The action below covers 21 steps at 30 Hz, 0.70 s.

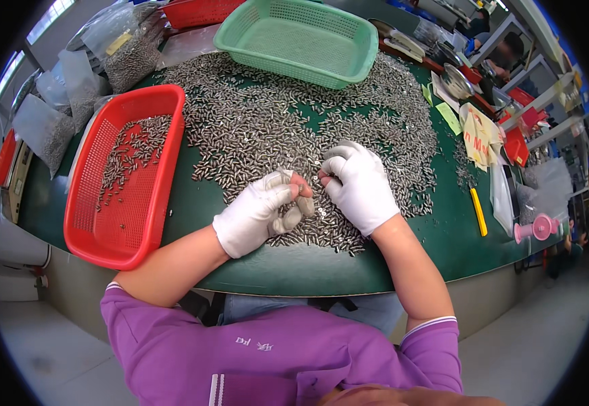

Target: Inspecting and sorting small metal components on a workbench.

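Small silvery metal parts (240, 122), short and pin-like, lie in a wide spread over the green table. My left hand (257, 213), in a white glove with bare thumb and fingertip skin showing, is curled closed over the near part of the spread. Whatever its fingers hold is too small to name. Just to its right, my right hand (362, 188) wears a similar glove and rests among the parts. Its thumb and forefinger are bent together toward the left hand, and their contents cannot be made out. A narrow gap separates the two hands.
A red plastic basket (74, 223) with some parts inside stands at the left. The green basket (369, 57) sits at the far side on the spread. Filled clear bags (44, 132) crowd the far left. A yellow-handled cutter (478, 212) and a pink spool (543, 227) lie right.
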Each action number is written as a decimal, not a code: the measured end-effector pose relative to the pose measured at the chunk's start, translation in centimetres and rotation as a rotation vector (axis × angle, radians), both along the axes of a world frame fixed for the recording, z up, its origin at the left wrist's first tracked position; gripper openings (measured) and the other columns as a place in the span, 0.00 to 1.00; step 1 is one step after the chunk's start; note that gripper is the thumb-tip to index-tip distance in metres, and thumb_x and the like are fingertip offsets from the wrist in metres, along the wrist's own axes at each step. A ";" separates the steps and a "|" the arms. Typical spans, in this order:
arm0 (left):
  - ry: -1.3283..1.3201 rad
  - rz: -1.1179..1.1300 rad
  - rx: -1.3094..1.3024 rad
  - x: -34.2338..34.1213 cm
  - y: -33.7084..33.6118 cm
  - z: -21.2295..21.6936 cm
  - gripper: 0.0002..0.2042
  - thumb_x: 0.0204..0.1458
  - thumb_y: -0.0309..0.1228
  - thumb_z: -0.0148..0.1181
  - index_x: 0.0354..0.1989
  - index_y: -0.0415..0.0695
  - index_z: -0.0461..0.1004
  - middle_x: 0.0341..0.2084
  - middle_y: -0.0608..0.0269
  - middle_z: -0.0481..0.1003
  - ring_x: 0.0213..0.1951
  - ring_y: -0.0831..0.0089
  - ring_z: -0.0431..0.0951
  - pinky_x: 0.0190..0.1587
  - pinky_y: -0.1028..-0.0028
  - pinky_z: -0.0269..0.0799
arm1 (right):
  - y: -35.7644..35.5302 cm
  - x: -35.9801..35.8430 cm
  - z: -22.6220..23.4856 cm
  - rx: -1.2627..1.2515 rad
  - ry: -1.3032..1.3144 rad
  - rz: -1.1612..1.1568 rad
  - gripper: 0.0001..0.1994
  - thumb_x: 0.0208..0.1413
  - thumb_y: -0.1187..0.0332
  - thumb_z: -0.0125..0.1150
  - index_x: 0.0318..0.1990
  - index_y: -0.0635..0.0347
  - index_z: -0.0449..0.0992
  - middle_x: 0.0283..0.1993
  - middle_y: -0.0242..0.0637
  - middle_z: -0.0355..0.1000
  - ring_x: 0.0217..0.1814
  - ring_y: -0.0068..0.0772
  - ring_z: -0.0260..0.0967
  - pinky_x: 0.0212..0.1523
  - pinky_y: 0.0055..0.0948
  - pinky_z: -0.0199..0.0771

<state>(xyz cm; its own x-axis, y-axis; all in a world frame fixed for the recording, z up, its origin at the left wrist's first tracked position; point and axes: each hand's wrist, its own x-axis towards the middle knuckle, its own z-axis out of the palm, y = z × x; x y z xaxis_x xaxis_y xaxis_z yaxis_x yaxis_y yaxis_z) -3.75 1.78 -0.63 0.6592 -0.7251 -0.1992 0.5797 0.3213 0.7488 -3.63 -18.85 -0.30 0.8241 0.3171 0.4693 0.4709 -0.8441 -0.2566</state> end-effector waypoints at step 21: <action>0.044 0.017 0.048 -0.1 0.1 0.0 0.12 0.56 0.40 0.56 0.41 0.48 0.68 0.33 0.69 0.71 0.25 0.85 0.65 0.28 0.85 0.59 | -0.4 -0.1 0.2 -0.035 0.013 0.002 0.04 0.40 0.67 0.64 0.27 0.50 0.78 0.44 0.32 0.72 0.55 0.38 0.65 0.54 0.40 0.63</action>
<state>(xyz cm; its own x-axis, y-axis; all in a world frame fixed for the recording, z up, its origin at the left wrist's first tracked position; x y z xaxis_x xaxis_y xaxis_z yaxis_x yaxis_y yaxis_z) -3.83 1.89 -0.63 0.6613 -0.7026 -0.2628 0.6074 0.2961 0.7371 -3.76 -19.28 -0.10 0.8294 0.3345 0.4474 0.4693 -0.8517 -0.2331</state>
